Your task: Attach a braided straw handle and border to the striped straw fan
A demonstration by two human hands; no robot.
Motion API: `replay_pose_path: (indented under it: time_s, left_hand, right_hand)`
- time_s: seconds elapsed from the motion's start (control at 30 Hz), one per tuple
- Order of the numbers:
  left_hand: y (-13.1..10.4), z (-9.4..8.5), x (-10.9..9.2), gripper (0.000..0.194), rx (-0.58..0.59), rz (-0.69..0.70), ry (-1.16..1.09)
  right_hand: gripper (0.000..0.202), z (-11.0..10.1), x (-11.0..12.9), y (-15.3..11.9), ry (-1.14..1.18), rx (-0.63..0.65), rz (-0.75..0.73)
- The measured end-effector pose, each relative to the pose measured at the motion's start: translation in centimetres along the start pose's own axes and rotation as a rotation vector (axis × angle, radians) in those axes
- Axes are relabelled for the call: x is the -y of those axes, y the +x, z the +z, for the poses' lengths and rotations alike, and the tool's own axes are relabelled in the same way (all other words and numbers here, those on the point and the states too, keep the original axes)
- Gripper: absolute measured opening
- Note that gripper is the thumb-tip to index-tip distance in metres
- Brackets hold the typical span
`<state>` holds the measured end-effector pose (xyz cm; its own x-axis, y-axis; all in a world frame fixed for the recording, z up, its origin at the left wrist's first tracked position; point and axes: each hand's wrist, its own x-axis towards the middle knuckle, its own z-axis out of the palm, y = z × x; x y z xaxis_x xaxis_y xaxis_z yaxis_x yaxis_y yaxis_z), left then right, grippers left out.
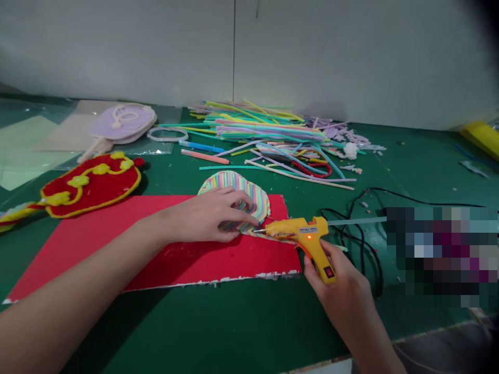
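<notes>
The left forearm reaches up from the lower left corner to the middle of the frame, bare, its wrist nearly straight. The left hand (pixel 216 215) lies palm down, back upward, fingers curled and spread. The right forearm rises from the lower right; the right hand (pixel 343 275) is closed in a grip, thumb toward the left of the frame.

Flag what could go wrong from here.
The glue gun's light is lit and its tip sits right by the left hand's fingers, so a slip might burn them. Stray glue could mark the striped piece or red board. The looped cord near the right hand may snag.
</notes>
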<state>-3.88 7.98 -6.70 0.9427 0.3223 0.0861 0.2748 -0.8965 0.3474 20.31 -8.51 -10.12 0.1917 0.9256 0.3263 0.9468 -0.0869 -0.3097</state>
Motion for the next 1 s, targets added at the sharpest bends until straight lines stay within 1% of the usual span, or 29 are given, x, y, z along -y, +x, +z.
replay_pose_path:
  time_s: [0.33,0.8,1.0]
  left_hand:
    - [-0.03,0.02,0.0,0.038,0.022,-0.006,0.023]
    - [0.04,0.02,0.01,0.038,0.012,0.001,0.016]
    - [0.07,-0.27,-0.21,0.037,0.032,-0.007,0.009]
  right_hand:
    - [0.033,0.01,-0.16,-0.19,-0.007,0.019,0.019]
    - [0.034,-0.29,0.02,-0.31,-0.014,0.034,0.014]
    - [0.035,-0.42,0.04,-0.45,-0.012,0.095,0.09]
